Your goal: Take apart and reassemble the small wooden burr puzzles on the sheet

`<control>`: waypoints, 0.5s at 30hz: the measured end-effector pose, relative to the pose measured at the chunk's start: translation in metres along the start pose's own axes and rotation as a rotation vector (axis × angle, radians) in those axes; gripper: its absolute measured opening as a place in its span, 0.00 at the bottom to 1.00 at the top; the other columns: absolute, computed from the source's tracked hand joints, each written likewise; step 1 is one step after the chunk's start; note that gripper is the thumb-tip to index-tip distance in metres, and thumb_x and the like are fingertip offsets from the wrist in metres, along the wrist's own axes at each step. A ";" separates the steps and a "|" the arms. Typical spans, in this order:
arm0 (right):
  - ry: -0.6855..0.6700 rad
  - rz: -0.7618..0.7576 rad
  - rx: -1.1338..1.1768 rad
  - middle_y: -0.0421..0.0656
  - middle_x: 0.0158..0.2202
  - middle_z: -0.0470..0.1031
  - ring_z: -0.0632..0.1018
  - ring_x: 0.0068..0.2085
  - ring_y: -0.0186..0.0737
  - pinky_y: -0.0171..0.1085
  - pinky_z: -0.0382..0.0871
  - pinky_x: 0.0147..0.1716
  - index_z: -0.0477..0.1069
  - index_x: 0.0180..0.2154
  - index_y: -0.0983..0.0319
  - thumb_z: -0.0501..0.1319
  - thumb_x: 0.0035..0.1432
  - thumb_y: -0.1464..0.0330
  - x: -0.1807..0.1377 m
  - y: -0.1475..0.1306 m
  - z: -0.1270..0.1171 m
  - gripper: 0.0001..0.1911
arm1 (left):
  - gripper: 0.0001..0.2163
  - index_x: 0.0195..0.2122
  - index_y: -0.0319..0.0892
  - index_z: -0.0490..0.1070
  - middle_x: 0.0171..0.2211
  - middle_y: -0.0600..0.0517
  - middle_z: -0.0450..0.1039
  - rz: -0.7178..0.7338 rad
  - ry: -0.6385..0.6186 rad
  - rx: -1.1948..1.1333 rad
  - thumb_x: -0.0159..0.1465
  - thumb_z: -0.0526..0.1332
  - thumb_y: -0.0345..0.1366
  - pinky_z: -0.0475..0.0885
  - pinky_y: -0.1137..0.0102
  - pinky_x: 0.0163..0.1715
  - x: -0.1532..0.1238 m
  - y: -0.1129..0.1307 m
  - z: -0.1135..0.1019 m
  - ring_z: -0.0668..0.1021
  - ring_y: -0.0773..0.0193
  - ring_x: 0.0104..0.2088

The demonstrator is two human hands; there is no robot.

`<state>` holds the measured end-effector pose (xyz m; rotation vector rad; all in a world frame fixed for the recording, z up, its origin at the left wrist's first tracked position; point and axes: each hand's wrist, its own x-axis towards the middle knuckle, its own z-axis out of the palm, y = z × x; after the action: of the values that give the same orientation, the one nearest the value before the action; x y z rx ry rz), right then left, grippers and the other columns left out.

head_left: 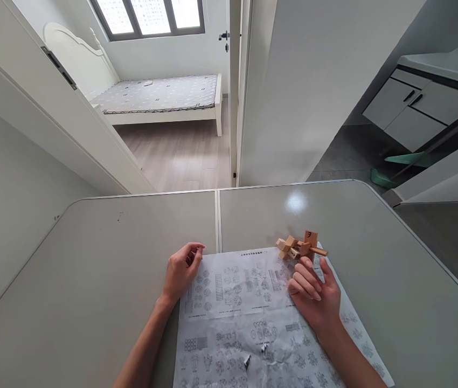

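A large printed instruction sheet (249, 318) lies creased on the grey folding table (91, 269). My left hand (181, 272) rests at the sheet's upper left corner with its fingers curled loosely inward; nothing shows in them. My right hand (316, 293) lies on the sheet's right side, fingers bent and held together, fingertips just below a wooden interlocking puzzle (300, 246). That puzzle of pale and darker blocks sits at the sheet's top right edge, and the hand is not gripping it.
The table has a seam (217, 221) down its middle and a rounded far edge. Beyond it an open door leads to a room with a bed (160, 97). At right stand grey cabinets (418, 108) and a green broom (394, 167).
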<state>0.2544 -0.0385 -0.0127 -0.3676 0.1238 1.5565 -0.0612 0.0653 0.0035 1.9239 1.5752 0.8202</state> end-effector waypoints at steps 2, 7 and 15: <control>0.005 -0.001 0.013 0.28 0.17 0.59 0.58 0.14 0.28 0.30 0.61 0.18 0.65 0.36 0.57 0.62 0.72 0.61 0.000 0.000 0.000 0.11 | 0.12 0.39 0.45 0.77 0.26 0.56 0.73 0.002 0.001 0.003 0.70 0.57 0.45 0.69 0.72 0.28 0.000 0.001 0.000 0.71 0.67 0.23; -0.006 -0.005 -0.005 0.28 0.17 0.59 0.58 0.13 0.28 0.32 0.60 0.16 0.67 0.39 0.56 0.62 0.71 0.59 0.000 -0.004 -0.002 0.10 | 0.13 0.40 0.45 0.77 0.26 0.56 0.73 0.001 0.000 0.007 0.71 0.57 0.46 0.68 0.72 0.27 0.000 -0.002 0.000 0.70 0.67 0.22; 0.009 0.022 0.034 0.28 0.16 0.61 0.60 0.13 0.29 0.30 0.62 0.16 0.69 0.46 0.59 0.59 0.73 0.59 0.000 -0.006 -0.004 0.10 | 0.13 0.40 0.45 0.77 0.26 0.55 0.74 0.002 -0.005 0.008 0.70 0.56 0.46 0.68 0.72 0.27 0.000 -0.001 0.000 0.70 0.67 0.23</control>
<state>0.2610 -0.0398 -0.0155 -0.3480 0.1617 1.5723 -0.0622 0.0655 0.0025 1.9327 1.5763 0.8109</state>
